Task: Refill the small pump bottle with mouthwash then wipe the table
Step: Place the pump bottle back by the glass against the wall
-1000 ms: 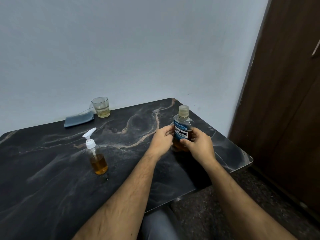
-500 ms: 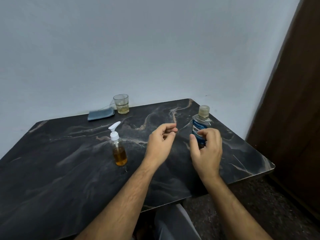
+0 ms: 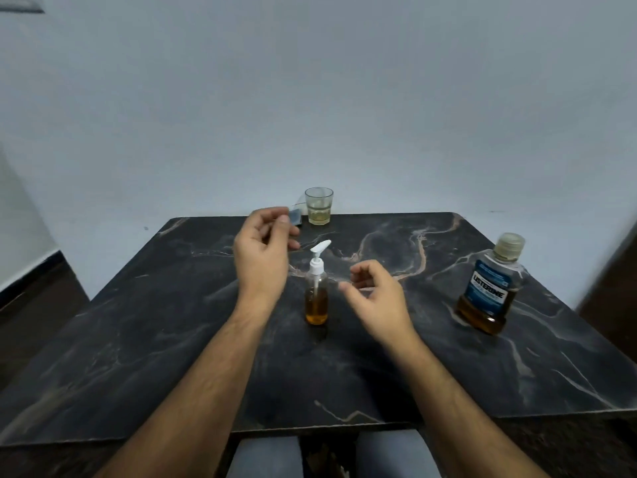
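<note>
A small clear pump bottle [image 3: 316, 294] with a white pump head stands mid-table, its lower part filled with amber liquid. My left hand [image 3: 262, 257] hovers just left of its pump, fingers curled and apart, holding nothing. On the bottle's right side my right hand [image 3: 375, 295] floats empty too, fingers loosely bent. The mouthwash bottle [image 3: 489, 288], blue label, pale cap on, amber liquid in its bottom, stands alone at the right of the dark marble table [image 3: 138, 339]. A grey-blue cloth [image 3: 295, 216] lies at the back edge, mostly hidden behind my left hand.
A glass tumbler [image 3: 319, 205] with a little yellowish liquid stands at the table's back edge against the pale wall. A dark wooden door sits past the table's right side. My knees in jeans show under the near edge.
Both hands let go of the mouthwash bottle and moved left to either side of the pump bottle. The view swung left, so the pump bottle is now central.
</note>
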Motion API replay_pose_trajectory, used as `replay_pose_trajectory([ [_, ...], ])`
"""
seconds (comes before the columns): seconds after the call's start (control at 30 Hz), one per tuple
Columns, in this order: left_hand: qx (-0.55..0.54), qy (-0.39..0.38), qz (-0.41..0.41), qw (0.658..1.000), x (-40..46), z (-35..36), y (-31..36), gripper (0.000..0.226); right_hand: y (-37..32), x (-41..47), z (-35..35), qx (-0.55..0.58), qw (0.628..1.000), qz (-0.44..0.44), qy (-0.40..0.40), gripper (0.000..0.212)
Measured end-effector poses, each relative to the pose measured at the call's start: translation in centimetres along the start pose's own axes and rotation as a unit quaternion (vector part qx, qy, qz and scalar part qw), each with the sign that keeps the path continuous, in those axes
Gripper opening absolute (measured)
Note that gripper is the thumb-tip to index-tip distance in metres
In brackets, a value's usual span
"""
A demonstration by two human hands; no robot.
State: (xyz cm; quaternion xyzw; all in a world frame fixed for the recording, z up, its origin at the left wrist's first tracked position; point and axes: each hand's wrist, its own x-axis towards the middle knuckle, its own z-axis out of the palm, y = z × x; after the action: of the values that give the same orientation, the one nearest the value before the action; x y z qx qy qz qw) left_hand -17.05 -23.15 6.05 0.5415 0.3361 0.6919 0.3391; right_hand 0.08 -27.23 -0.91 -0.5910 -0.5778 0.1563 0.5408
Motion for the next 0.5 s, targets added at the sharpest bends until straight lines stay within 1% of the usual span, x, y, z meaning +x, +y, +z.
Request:
replay_pose_trajectory([
  [0.1, 0.038, 0.029, -0.034, 0.998, 0.8, -2.3, -2.6, 0.016, 0.3, 0.4, 2.5, 0.001, 0.992, 0.066, -0.112, 0.067],
  [0.13, 0.049, 0.032, -0.046, 0.997, 0.9, -2.9, -3.4, 0.016, 0.4, 0.5, 3.4, -0.005, 0.988, 0.082, -0.134, 0.078],
  [0.17, 0.061, 0.031, -0.058, 0.996, 0.9, -3.3, -4.2, 0.017, 0.4, 0.6, 4.1, -0.010, 0.986, 0.089, -0.143, 0.081],
  [0.2, 0.074, 0.029, -0.069, 0.994, 0.9, -3.6, -5.1, 0.017, 0.4, 0.8, 4.8, -0.016, 0.986, 0.085, -0.141, 0.075],
  [0.27, 0.097, 0.018, -0.088, 0.991, 1.0, -4.0, -6.6, 0.017, 0.5, 1.2, 5.6, -0.020, 0.991, 0.066, -0.114, 0.046],
  [0.3, 0.103, 0.012, -0.096, 0.990, 1.2, -4.0, -7.3, 0.017, 0.5, 1.6, 5.8, -0.016, 0.994, 0.056, -0.097, 0.035],
  [0.33, 0.108, 0.005, -0.104, 0.989, 1.5, -3.9, -7.8, 0.016, 0.6, 2.0, 5.7, -0.005, 0.996, 0.051, -0.080, 0.029],
  [0.4, 0.117, -0.008, -0.119, 0.986, 2.5, -3.1, -8.6, 0.016, 0.9, 3.4, 5.0, 0.020, 0.997, 0.054, -0.046, 0.024],
  [0.5, 0.125, -0.030, -0.139, 0.982, 4.8, -1.1, -9.8, 0.017, 1.7, 6.0, 3.4, 0.045, 0.996, 0.073, 0.000, 0.028],
])
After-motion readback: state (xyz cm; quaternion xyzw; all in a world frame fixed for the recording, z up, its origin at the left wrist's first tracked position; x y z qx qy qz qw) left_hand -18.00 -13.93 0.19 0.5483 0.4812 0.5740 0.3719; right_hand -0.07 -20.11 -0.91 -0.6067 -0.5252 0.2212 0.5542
